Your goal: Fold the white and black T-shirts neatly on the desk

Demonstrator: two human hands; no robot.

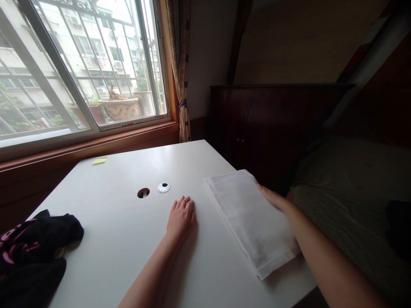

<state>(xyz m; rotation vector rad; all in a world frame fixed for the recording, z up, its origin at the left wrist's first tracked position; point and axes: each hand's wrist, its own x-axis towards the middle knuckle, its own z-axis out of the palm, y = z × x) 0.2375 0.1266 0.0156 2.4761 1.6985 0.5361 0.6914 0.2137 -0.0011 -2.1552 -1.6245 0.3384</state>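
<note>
Nearest, at the left, a crumpled black cloth garment with pink print [35, 248] is being supported by a glossy white flat-topped table [122, 248]. Farther in, the bare left hand [182, 211] is being rested palm down on the tabletop; its fingers are being held lightly together and slightly bent, with nothing being pinched.

To its right, a flat, folded white rectangle of cloth-like material [250, 218] is being borne by the table, close along the right edge; whether any of it is overhanging cannot be told. Its far right side is being touched by the bare right hand [272, 196]. The fingers there are being partly hidden, so whether the edge is being pinched or merely steadied cannot be told.

The step in hand is apparently being confined to the placing or steadying of the folded piece by its edge. For the next move, a sure hold on that edge, with the folds kept together, is seemingly being called for.

Beyond the left hand, a round dark cut-out hole [143, 193] and a round silvery cover [163, 188] are being seen side by side. Farther off, a small yellow paper note [99, 160] is being shown near the far left corner, and a patterned brown curtain [182, 77] is being gathered by a tie beside the window.
</note>
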